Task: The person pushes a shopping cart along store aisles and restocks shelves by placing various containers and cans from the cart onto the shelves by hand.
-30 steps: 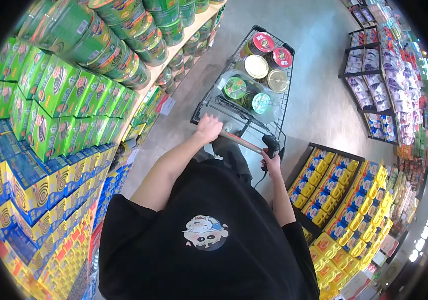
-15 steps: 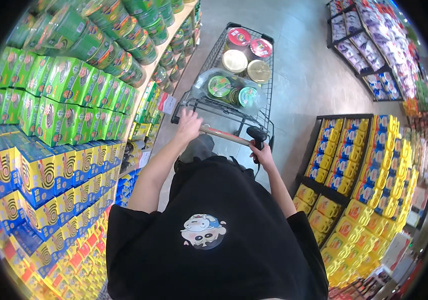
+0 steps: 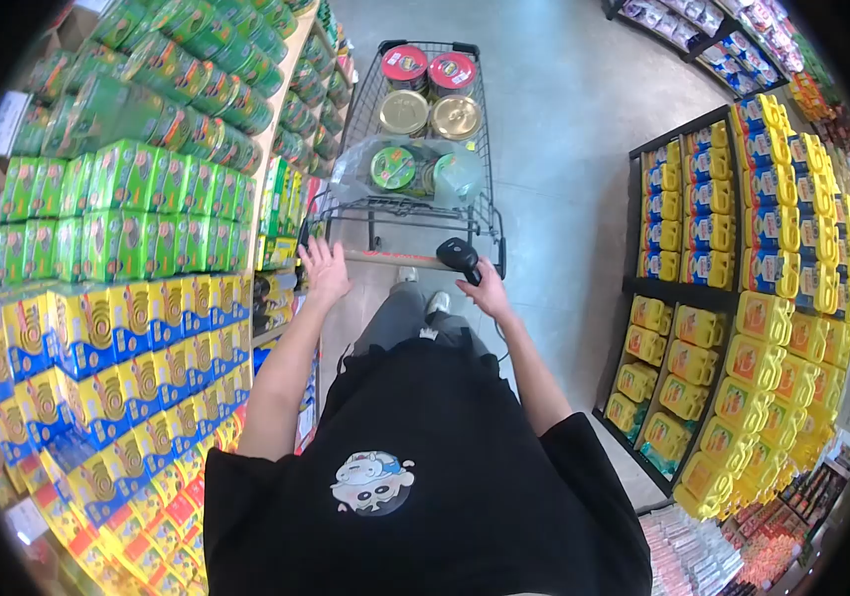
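Observation:
My left hand (image 3: 324, 270) lies over the left end of the shopping cart's handle (image 3: 385, 257), fingers spread and palm down. In my right hand (image 3: 486, 289) is a black handheld barcode scanner (image 3: 458, 255), its head resting above the handle's right end. A thin cord hangs below that hand. Ahead of the handle, the wire cart (image 3: 491, 159) carries two red-lidded tubs (image 3: 405, 64), two gold-lidded tins (image 3: 455, 116) and round green-lidded containers (image 3: 392, 168) under clear plastic wrap.
Close on the left, shelves hold green boxes (image 3: 122, 243), yellow-and-blue boxes (image 3: 127, 338) and wrapped green tubs (image 3: 187, 79). At the right stands a black rack (image 3: 685, 290) of yellow jugs (image 3: 753, 368). Grey floor (image 3: 554, 169) runs between them.
The cart now points straighter ahead and sits further left in view. My left hand's fingers have spread apart over the handle. My right hand still holds the scanner.

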A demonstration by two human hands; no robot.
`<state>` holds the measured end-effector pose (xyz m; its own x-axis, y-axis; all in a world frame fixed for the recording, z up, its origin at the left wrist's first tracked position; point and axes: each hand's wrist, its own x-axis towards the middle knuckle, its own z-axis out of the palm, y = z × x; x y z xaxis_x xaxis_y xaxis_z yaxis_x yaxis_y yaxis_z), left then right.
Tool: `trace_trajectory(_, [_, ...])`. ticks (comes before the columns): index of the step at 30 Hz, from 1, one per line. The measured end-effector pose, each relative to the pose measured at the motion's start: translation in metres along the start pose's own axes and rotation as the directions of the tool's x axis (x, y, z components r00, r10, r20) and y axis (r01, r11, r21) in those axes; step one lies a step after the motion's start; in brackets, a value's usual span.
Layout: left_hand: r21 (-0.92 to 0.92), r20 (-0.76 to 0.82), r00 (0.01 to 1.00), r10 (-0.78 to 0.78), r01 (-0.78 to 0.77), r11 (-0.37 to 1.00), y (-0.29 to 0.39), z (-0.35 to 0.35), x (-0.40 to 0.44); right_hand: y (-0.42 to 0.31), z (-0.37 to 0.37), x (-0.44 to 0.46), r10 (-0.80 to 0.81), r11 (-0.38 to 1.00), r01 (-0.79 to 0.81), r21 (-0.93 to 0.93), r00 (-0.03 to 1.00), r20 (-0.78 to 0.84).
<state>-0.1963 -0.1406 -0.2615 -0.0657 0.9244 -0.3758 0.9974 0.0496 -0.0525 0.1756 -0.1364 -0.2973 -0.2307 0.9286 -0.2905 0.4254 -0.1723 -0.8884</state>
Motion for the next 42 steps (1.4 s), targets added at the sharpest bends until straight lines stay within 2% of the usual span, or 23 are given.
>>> trace_trajectory(4, [0.009,0.063,0.998,0.005,-0.006,1.000,-0.006,0.024,-0.031,0.001,0.006,-0.040,0.069,0.997,-0.072,0.036,0.995,0.072])
trace_trajectory(7, [0.040,0.013,1.000,0.022,-0.022,0.999,-0.009,0.043,-0.054,-0.011,0.007,-0.071,0.138,0.978,-0.156,0.138,0.982,0.130])
trace_trajectory(10, [0.021,0.040,0.999,0.033,-0.034,0.999,-0.008,0.051,-0.084,-0.005,0.019,-0.096,0.109,0.987,-0.120,0.103,0.989,0.101])
trace_trajectory(11, [0.017,0.048,0.998,0.034,-0.034,0.999,-0.007,0.053,-0.094,-0.003,0.019,-0.106,0.203,0.971,-0.218,0.099,0.969,0.140])
trace_trajectory(12, [0.013,0.054,0.998,0.033,-0.034,0.999,-0.005,0.054,-0.104,0.006,0.024,-0.115,0.138,0.987,-0.145,0.068,0.986,0.096])
trace_trajectory(13, [0.008,0.032,0.999,0.037,-0.037,0.999,-0.004,0.057,-0.115,0.013,0.028,-0.122,0.065,0.997,-0.067,0.035,0.996,0.055])
trace_trajectory(15, [0.001,-0.016,0.999,0.046,-0.046,0.999,-0.004,0.075,-0.134,0.018,0.039,-0.143,0.034,0.991,-0.035,0.131,0.999,0.010])
trace_trajectory(16, [0.001,-0.042,0.998,0.050,-0.050,0.999,-0.004,0.079,-0.144,0.021,0.039,-0.151,0.110,0.986,-0.114,0.125,0.993,0.036])
trace_trajectory(18, [-0.029,-0.068,0.995,0.079,-0.081,0.996,0.000,0.078,-0.168,0.028,0.043,-0.169,0.114,0.984,-0.118,0.134,0.993,0.036])
trace_trajectory(20, [-0.082,-0.074,0.990,0.117,-0.122,0.989,0.001,0.081,-0.206,0.021,0.045,-0.200,0.255,0.963,-0.258,0.081,0.966,0.039])
trace_trajectory(25, [-0.110,-0.257,0.939,0.229,-0.264,0.958,-0.008,0.121,-0.250,0.014,0.054,-0.246,0.329,0.943,-0.332,0.032,0.942,0.072])
trace_trajectory(29, [-0.145,-0.182,0.938,0.294,-0.322,0.936,-0.020,0.127,-0.285,0.027,0.071,-0.284,0.393,0.918,-0.394,0.034,0.919,0.036])
trace_trajectory(37, [-0.138,0.117,0.907,0.404,-0.388,0.911,-0.037,0.143,-0.329,0.020,0.101,-0.355,0.477,0.879,-0.475,-0.035,0.878,0.052])
trace_trajectory(42, [-0.142,0.158,0.889,0.429,-0.410,0.901,-0.042,0.151,-0.361,0.032,0.113,-0.390,0.435,0.898,-0.439,0.006,0.892,0.127])
